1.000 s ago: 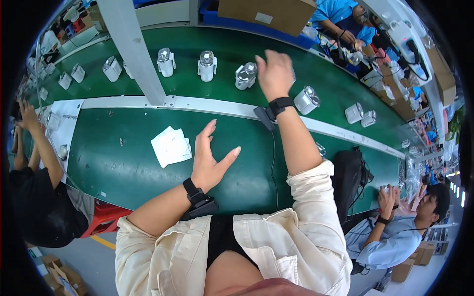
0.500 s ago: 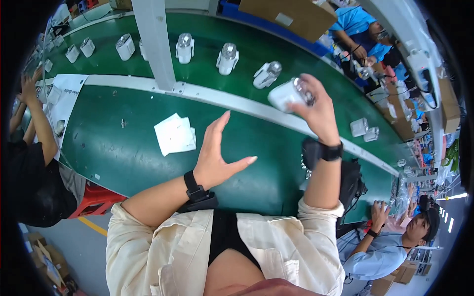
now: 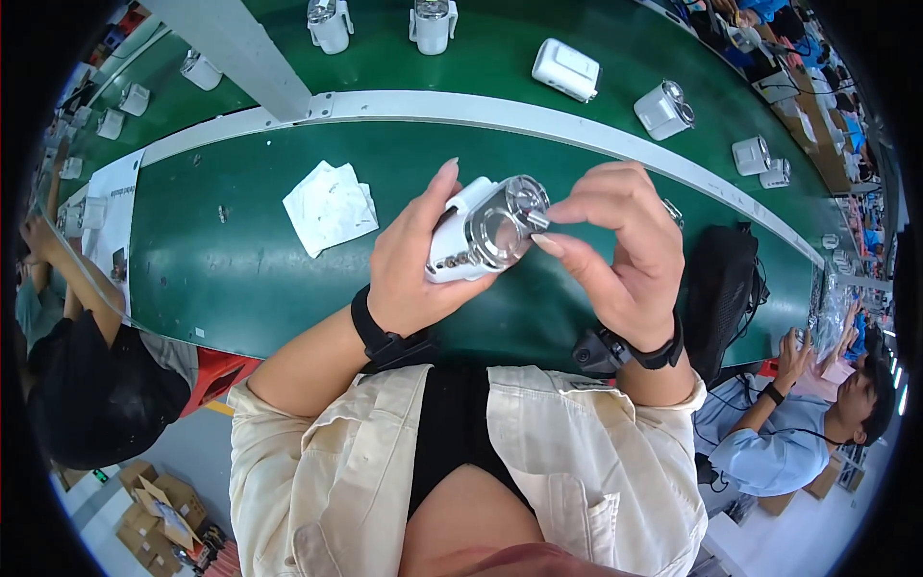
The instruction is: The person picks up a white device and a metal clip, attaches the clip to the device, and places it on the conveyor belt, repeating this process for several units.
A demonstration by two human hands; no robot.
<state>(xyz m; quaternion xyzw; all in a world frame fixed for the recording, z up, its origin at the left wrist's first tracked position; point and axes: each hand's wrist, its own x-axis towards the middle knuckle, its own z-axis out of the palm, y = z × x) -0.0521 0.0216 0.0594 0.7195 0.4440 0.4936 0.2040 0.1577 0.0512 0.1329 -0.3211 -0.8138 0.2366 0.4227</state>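
A white, rounded housing with a clear see-through end (image 3: 500, 231) is held tilted above the green table. My left hand (image 3: 409, 250) is closed around its body from the left, thumb and fingers on opposite sides. The clear end faces up and to the right. My right hand (image 3: 625, 255) is at that end, thumb and forefinger pinched on a small shiny tab (image 3: 536, 221) at its edge. Its other fingers are curled. A few flat white sheets (image 3: 330, 209) lie to the left of my left hand.
Beyond a pale rail (image 3: 423, 108), several similar housings stand or lie on a green belt, one on its side (image 3: 565, 69). A white post (image 3: 231, 53) rises at the left. A black bag (image 3: 721, 293) lies right of my right hand. Other people sit at both sides.
My right hand has brought the housing from above the rail back over the table. My left hand, open before, now grips its body, and my right has shifted to a pinch at the clear end.
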